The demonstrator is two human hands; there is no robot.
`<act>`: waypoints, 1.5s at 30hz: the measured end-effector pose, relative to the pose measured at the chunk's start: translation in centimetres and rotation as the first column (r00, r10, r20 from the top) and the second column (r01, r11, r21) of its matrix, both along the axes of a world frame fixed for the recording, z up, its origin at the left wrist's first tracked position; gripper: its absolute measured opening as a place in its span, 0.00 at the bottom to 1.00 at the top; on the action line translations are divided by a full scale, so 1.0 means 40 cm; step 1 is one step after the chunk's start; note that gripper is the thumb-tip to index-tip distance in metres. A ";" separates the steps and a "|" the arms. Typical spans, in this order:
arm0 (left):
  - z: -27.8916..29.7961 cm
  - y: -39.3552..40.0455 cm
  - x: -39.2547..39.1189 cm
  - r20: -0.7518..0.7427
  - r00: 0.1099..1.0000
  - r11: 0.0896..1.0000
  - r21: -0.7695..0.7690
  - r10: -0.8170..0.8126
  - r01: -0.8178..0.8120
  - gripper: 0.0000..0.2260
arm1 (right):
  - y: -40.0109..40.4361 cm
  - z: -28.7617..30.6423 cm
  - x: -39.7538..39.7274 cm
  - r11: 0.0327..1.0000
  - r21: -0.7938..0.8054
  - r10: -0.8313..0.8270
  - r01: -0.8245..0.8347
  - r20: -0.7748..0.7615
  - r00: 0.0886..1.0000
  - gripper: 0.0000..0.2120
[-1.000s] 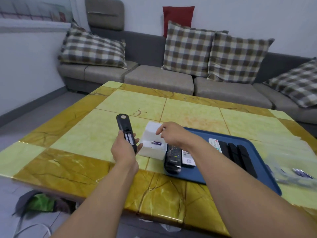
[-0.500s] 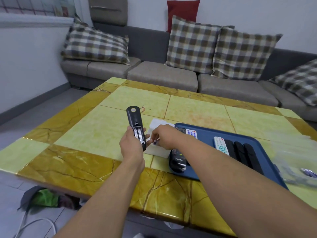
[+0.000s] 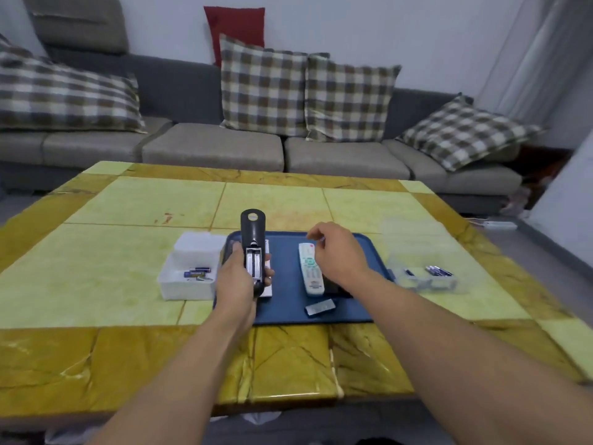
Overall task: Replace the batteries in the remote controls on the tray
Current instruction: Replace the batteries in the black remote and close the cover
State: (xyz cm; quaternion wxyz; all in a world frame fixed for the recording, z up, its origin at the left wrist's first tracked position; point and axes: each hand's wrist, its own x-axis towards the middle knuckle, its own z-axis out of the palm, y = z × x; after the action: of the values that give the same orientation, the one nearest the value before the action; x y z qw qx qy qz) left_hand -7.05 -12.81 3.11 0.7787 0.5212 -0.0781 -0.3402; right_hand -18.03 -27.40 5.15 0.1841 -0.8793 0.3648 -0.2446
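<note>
My left hand (image 3: 236, 281) grips a black remote (image 3: 253, 239) upright over the left end of the blue tray (image 3: 288, 311). Its back faces me, and the open battery compartment looks empty. My right hand (image 3: 335, 253) hovers over the tray's middle with loosely curled fingers, and I see nothing in it. Under that hand a white remote (image 3: 309, 268) lies on the tray. A grey battery cover (image 3: 320, 307) lies near the tray's front edge. Dark remotes (image 3: 333, 285) are partly hidden by my right forearm.
A white box (image 3: 179, 287) left of the tray holds several batteries (image 3: 197, 273). A clear plastic box (image 3: 423, 281) right of the tray holds more batteries (image 3: 438, 270). The yellow tiled table (image 3: 288, 358) stands before a grey sofa (image 3: 211, 149) with checked cushions.
My right hand left the white box and moved right, over the tray. My left hand carried the black remote right, above the tray's left end. The view has turned right.
</note>
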 end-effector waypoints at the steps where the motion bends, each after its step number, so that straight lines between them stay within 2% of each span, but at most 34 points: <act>1: -0.004 -0.008 -0.007 0.018 0.999 0.999 0.005 -0.033 0.033 0.20 | -0.015 -0.004 -0.021 0.999 0.001 -0.038 0.038 0.002 0.999 0.13; 3: -0.008 -0.068 -0.088 0.044 0.988 0.988 0.033 -0.150 0.149 0.16 | -0.086 -0.013 -0.147 0.981 0.016 -0.193 0.193 -0.006 0.981 0.13; 6: -0.013 -0.129 -0.175 0.058 0.960 0.961 0.052 -0.275 0.272 0.13 | -0.186 -0.029 -0.300 0.900 0.073 -0.428 0.429 -0.031 0.903 0.14; 8: -0.018 -0.157 -0.205 0.053 0.952 0.953 0.034 -0.302 0.300 0.12 | -0.235 -0.036 -0.360 0.855 0.124 -0.494 0.504 -0.100 0.864 0.13; 12: -0.022 -0.203 -0.241 0.060 0.945 0.947 0.036 -0.321 0.320 0.12 | -0.316 -0.039 -0.411 0.852 0.130 -0.449 0.508 -0.319 0.835 0.11; 15: -0.027 -0.229 -0.246 0.061 0.948 0.950 0.040 -0.312 0.310 0.12 | -0.338 -0.043 -0.389 0.879 0.157 -0.341 0.451 -0.453 0.824 0.16; 17: -0.030 -0.241 -0.247 0.062 0.951 0.953 0.054 -0.302 0.299 0.12 | -0.343 -0.045 -0.364 0.894 0.147 -0.273 0.423 -0.569 0.776 0.17; 19: -0.033 -0.251 -0.248 0.067 0.953 0.954 0.060 -0.296 0.292 0.13 | -0.349 -0.045 -0.344 0.904 0.101 -0.262 0.415 -0.637 0.725 0.12; 21: -0.035 -0.258 -0.249 0.070 0.955 0.956 0.062 -0.289 0.285 0.13 | -0.365 -0.048 -0.326 0.909 0.054 -0.255 0.412 -0.711 0.655 0.12; 23: -0.038 -0.262 -0.249 0.072 0.954 0.956 0.066 -0.290 0.286 0.13 | -0.368 -0.045 -0.309 0.916 0.044 -0.223 0.400 -0.771 0.596 0.14; 27: -0.038 -0.263 -0.242 0.084 0.952 0.955 0.074 -0.294 0.288 0.13 | -0.340 -0.025 -0.285 0.925 0.047 -0.178 0.377 -0.823 0.540 0.16; 30: -0.028 -0.255 -0.230 0.089 0.950 0.953 0.066 -0.300 0.295 0.12 | -0.333 -0.012 -0.286 0.906 0.100 -0.149 0.412 -0.834 0.531 0.19; 31: -0.025 -0.251 -0.226 0.085 0.950 0.953 0.061 -0.300 0.296 0.12 | -0.334 -0.012 -0.287 0.914 0.098 -0.127 0.394 -0.852 0.508 0.20; 32: -0.022 -0.247 -0.222 0.078 0.951 0.954 0.055 -0.300 0.296 0.12 | -0.333 -0.016 -0.290 0.924 0.090 -0.127 0.371 -0.844 0.521 0.18; 34: -0.015 -0.237 -0.213 0.070 0.953 0.955 0.046 -0.296 0.293 0.12 | -0.334 -0.025 -0.299 0.935 0.044 -0.186 0.352 -0.784 0.592 0.10; 36: -0.007 -0.227 -0.205 0.060 0.956 0.957 0.037 -0.288 0.286 0.13 | -0.334 -0.014 -0.310 0.928 -0.033 -0.273 0.370 -0.735 0.621 0.12; 38: 0.002 -0.216 -0.199 0.046 0.959 0.960 0.028 -0.279 0.278 0.13 | -0.336 -0.003 -0.317 0.912 -0.035 -0.358 0.408 -0.555 0.751 0.08; 39: 0.009 -0.207 -0.197 0.043 0.961 0.961 0.028 -0.275 0.274 0.13 | -0.324 0.011 -0.316 0.901 0.051 -0.380 0.431 -0.389 0.840 0.04; 40: 0.013 -0.200 -0.194 0.040 0.961 0.961 0.028 -0.275 0.274 0.13 | -0.304 0.027 -0.313 0.890 0.189 -0.382 0.415 -0.188 0.905 0.04; 41: 0.015 -0.194 -0.192 0.044 0.962 0.963 0.040 -0.268 0.267 0.12 | -0.275 0.045 -0.301 0.859 0.383 -0.376 0.341 0.019 0.927 0.08; 42: 0.017 -0.188 -0.188 0.046 0.964 0.965 0.046 -0.261 0.259 0.12 | -0.231 0.067 -0.288 0.781 0.598 -0.365 0.181 0.203 0.909 0.12; 43: 0.023 -0.181 -0.186 0.047 0.968 0.968 0.061 -0.245 0.242 0.13 | -0.184 0.088 -0.276 0.661 0.750 -0.361 -0.025 0.347 0.866 0.13; 45: 0.032 -0.158 -0.183 0.034 0.976 0.975 0.065 -0.215 0.212 0.13 | -0.081 0.118 -0.248 0.403 0.842 -0.396 -0.359 0.514 0.761 0.12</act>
State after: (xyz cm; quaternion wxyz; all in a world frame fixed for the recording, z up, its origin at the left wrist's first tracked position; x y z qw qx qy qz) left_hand -14.37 -19.15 4.38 0.7197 0.5402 -0.1391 -0.4133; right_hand -27.95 -30.65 9.89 0.7440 -0.4813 0.3588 -0.2934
